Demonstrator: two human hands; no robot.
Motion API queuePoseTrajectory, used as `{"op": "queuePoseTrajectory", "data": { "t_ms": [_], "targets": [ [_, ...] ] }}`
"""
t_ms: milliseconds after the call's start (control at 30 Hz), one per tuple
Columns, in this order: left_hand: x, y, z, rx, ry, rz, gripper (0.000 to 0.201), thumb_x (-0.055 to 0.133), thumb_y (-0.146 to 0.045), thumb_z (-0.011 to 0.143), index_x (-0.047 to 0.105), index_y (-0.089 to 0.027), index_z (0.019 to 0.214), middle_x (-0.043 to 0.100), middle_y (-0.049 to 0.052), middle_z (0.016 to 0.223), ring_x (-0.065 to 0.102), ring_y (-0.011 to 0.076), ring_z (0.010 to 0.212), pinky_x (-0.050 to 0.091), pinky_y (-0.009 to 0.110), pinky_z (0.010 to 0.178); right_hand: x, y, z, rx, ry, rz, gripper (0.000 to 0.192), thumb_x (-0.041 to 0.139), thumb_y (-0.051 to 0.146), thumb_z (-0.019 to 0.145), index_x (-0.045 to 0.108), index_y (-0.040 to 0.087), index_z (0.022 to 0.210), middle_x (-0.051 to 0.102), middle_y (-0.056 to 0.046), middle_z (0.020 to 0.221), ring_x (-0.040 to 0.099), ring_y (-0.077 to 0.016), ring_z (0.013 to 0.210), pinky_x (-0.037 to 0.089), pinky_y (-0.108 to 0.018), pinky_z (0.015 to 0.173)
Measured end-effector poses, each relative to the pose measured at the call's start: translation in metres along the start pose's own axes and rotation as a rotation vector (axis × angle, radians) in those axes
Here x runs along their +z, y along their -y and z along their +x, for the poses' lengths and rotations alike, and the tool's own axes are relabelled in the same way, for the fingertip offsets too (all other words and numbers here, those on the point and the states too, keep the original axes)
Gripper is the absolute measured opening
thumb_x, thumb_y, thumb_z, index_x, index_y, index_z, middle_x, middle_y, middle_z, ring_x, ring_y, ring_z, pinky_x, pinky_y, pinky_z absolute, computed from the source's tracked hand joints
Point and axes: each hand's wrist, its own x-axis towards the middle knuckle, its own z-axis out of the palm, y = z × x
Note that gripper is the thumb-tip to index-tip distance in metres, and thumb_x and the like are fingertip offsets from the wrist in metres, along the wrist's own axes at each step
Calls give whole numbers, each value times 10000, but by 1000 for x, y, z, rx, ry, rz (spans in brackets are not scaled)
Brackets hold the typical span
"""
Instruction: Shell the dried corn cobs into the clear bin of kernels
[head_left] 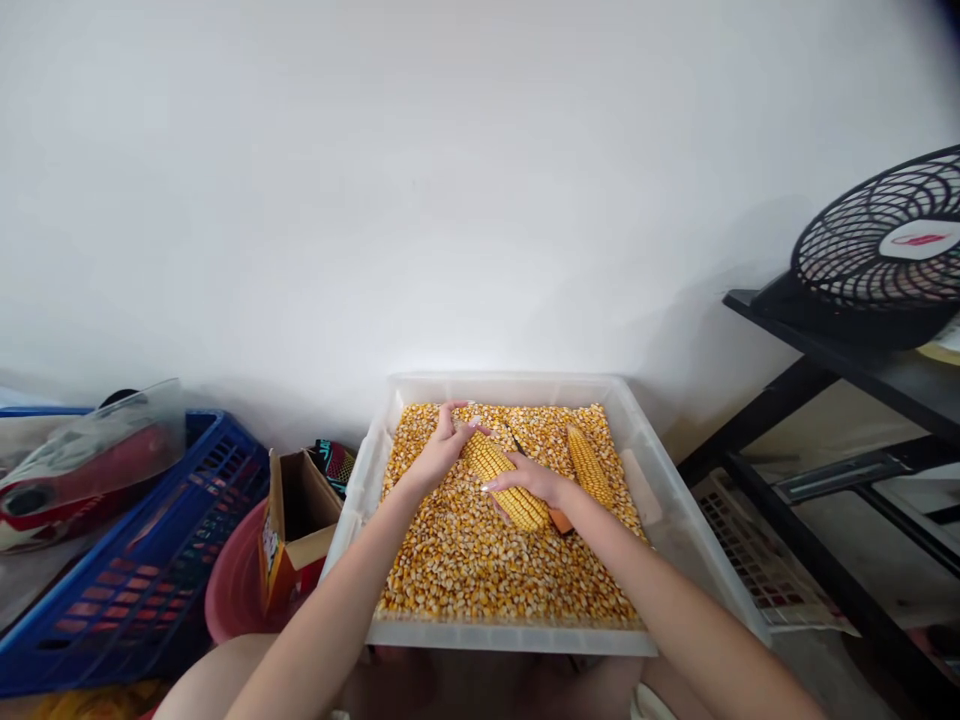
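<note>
Yellow dried corn cob (504,480) lies mid-bin on loose kernels in the translucent plastic bin (675,520); we grasp it, left hand (439,452) on its far end, right hand (534,480) near end. Stiff, light, bumpy; best held by both ends.

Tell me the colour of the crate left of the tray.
Blue crate, seen in the head view.

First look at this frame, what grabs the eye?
A clear plastic tub at centre, filled with loose yellow corn kernels. Over it, the left hand and right hand grip the two ends of a corn cob; a second cob lies on the kernels just to the right. At the edges: a blue crate on the left, a black fan on a shelf at upper right.
</note>
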Motion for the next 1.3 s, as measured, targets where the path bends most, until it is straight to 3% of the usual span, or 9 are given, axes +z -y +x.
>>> {"op": "queuePoseTrajectory", "data": {
  "t_ms": [233,367,600,767,1067,1300],
  "targets": [
    [-4,-4,-3,-12,93,-88,477,554,-397,766,290,-274,1144,608,62,1040,582,140,764,424,227,600,-6,1,-4,0,85,58,298,618,302,652,503,168,891,577,12,623,537,-125,505,453,-265,497],
    [0,-5,-2,-7,116,-198,437,533,-384,778,309,-263,1133,604,65,1003,591,157,785,449,256,622,-8,3,-6,8,102,113,374,602,327,660,485,165,977,583,6,623,541,-127,486,431,-249,468],
    [6,-7,-4,-5,76,-52,506,575,-386,748,293,-258,1148,604,26,847,572,115,609,437,213,531,-7,1,-6,-9,138,148,355,579,329,683,491,151,977,589,-4,627,551,-132,497,430,-249,483],
    [4,-7,-4,-17,69,-24,412,507,-438,785,322,-255,1105,591,20,829,574,123,639,446,215,529,-10,-4,-5,35,161,179,381,554,338,665,491,136,982,594,-13,623,541,-131,483,427,-248,473],
    [-1,-8,-4,-15,222,-177,469,532,-384,785,295,-296,1181,584,55,981,586,169,791,472,251,570,-11,3,-12,1,204,206,445,534,337,646,460,138,1036,587,-11,637,533,-124,489,420,-242,470],
    [0,-5,-1,-9,111,-107,423,568,-395,758,395,-233,1108,598,65,947,582,154,776,452,220,573,-11,1,-10,14,190,237,463,526,344,647,447,128,1049,591,-17,636,537,-135,479,425,-252,458]
  ]
}}
